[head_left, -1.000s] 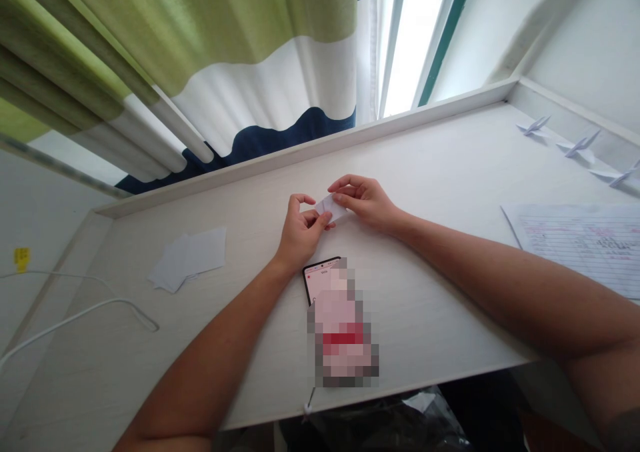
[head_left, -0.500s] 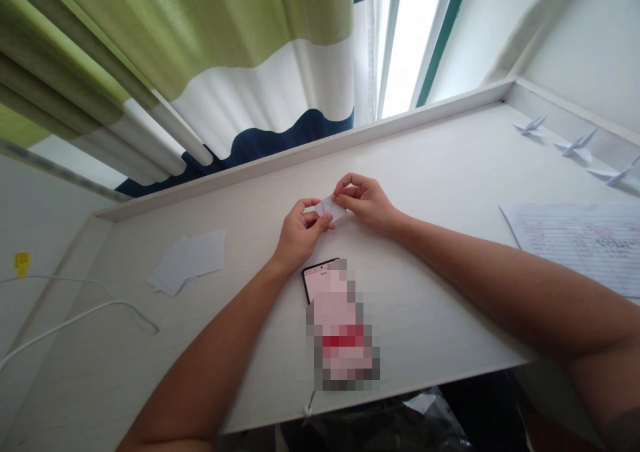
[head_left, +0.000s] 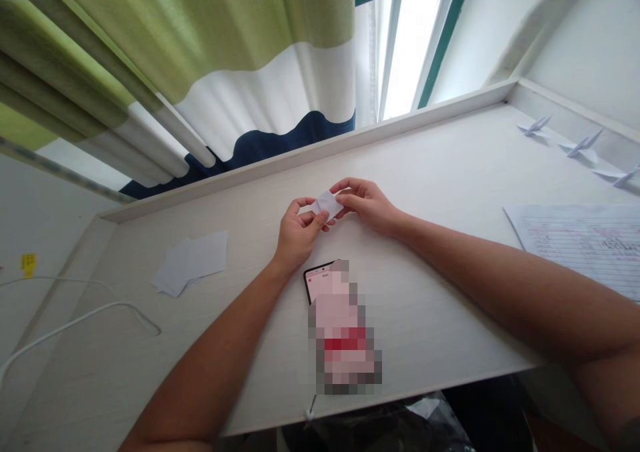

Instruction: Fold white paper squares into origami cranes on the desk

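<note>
Both hands hold one small folded piece of white paper (head_left: 326,203) above the middle of the white table. My left hand (head_left: 300,233) pinches its left and lower side, thumb on top and fingers behind. On the right edge, my right hand (head_left: 366,204) grips it between thumb and fingers. A crease or flap line shows across the paper; its underside is hidden by the fingers. Just below the hands lies a phone (head_left: 316,282), its screen lit and mostly blurred by large pixels.
Loose white paper sheets (head_left: 193,260) lie in a pile at left, near a white cable (head_left: 100,309). Several folded paper figures (head_left: 583,144) stand along the far right edge. A lined sheet with writing (head_left: 580,235) lies at right. A raised rim (head_left: 310,167) borders the table below the curtain.
My right fingers have shifted slightly down along the paper's right edge, and more of its face shows. The left hand keeps its pinch. The view has moved a little.
</note>
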`<state>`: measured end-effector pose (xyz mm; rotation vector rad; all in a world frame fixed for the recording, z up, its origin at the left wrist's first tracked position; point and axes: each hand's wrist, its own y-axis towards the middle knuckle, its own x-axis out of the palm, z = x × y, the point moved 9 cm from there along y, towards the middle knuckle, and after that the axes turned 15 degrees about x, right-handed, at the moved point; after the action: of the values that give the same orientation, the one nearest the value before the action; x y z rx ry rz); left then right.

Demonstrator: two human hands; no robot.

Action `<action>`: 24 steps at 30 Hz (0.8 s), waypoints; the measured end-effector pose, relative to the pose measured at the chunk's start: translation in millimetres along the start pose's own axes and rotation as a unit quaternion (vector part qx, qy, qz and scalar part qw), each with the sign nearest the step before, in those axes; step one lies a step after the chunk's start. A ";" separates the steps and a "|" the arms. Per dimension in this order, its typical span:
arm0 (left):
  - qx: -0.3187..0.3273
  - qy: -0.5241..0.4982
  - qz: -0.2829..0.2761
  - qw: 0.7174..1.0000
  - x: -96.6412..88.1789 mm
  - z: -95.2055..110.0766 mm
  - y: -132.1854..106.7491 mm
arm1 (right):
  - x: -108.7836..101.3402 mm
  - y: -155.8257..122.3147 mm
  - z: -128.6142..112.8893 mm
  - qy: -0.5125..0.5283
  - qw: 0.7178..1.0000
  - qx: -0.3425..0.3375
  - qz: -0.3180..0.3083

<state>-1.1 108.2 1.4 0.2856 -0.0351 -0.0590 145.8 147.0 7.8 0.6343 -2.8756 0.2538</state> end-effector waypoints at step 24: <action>-0.006 0.029 -0.068 0.997 17.6 2.9 -10.8 | 15.9 -10.2 -6.0 -0.079 0.995 -0.011 -0.051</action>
<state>15.8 96.0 1.6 0.2764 0.0421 -0.1869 136.9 132.8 18.3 0.8308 -2.9786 0.1645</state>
